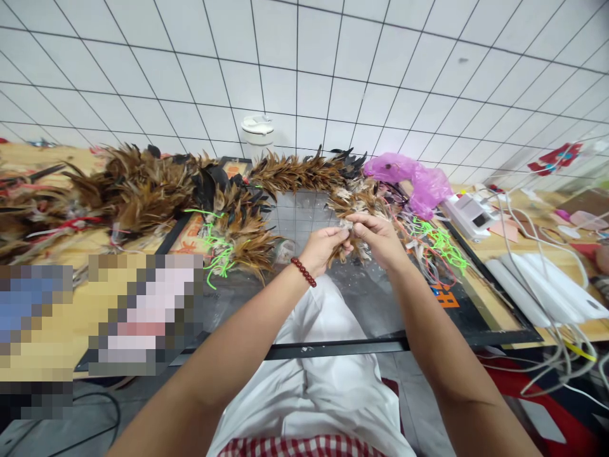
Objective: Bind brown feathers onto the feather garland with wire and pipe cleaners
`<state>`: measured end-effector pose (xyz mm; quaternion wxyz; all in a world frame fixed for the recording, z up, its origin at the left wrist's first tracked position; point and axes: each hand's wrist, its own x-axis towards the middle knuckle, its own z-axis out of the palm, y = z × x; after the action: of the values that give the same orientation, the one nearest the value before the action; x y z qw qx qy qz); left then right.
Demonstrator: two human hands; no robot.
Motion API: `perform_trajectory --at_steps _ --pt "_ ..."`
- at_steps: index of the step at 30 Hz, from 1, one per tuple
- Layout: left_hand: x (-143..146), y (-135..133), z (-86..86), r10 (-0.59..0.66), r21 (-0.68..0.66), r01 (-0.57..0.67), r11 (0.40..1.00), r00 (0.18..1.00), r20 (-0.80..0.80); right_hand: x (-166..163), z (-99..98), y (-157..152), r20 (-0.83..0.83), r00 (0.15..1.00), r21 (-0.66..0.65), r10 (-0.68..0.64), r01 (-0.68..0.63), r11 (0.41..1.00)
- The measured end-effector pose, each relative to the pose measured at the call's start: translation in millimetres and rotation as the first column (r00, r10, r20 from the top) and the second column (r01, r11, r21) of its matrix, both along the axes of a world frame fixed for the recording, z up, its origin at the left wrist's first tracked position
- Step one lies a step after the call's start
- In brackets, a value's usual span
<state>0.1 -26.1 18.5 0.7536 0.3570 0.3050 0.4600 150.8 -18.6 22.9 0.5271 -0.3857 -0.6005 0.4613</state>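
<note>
At far left we see a pile of brown feathers [137, 190] heaped on the table, and beside it a feather bundle [247, 238] trailing green cords [216, 247]. Behind, a feather strip [295, 172] lies lengthwise in front of a white cup [258, 136]. At centre, over the dark board [380, 311], we find the left hand [326, 247], its thumb and forefinger closed in a pinch on a pale tuft [346, 226]; the right hand [379, 240] meets it there, fingers curled and tips closed on the same tuft. Brown feathers [359, 200] lie just behind the hands. We judge the tuft likely to slip or shed, since so little of it is gripped. Farther right, loose green strands [445, 244] lie near the right forearm, below a purple plastic bag [413, 181]; a sideways sweep might snag them, we think, and drag the neighbouring feathers askew.
</note>
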Motion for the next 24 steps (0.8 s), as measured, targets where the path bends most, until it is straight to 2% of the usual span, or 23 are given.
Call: perform_trajectory --at_steps 10,13,16,20,22,24 --pt "1 -1 -2.2 -0.050 0.049 0.050 0.998 0.999 -0.013 -7 7.0 -7 -0.044 0.995 -0.083 0.089 -0.092 0.992" --pt "1 0 -1.7 -0.054 0.040 0.055 0.998 0.998 -0.015 -5 5.7 -6 -0.030 0.999 -0.115 0.033 -0.036 0.993" --pt "2 2 -0.6 -0.006 0.015 0.007 1.000 1.000 -0.013 -4 4.5 -4 0.002 0.999 -0.113 -0.044 0.044 0.993" --pt "2 3 -1.6 0.053 0.170 -0.030 0.985 0.989 -0.137 -11 5.3 -5 0.055 0.992 -0.109 -0.114 0.119 0.987" --pt "1 3 -2.5 0.124 0.259 -0.058 0.964 0.961 -0.248 -15 5.3 -6 0.049 0.993 -0.130 -0.112 0.117 0.985" --pt "0 2 -2.0 0.165 0.286 -0.071 0.956 0.932 -0.321 -17 3.7 -6 0.035 0.993 -0.147 -0.110 0.114 0.983"
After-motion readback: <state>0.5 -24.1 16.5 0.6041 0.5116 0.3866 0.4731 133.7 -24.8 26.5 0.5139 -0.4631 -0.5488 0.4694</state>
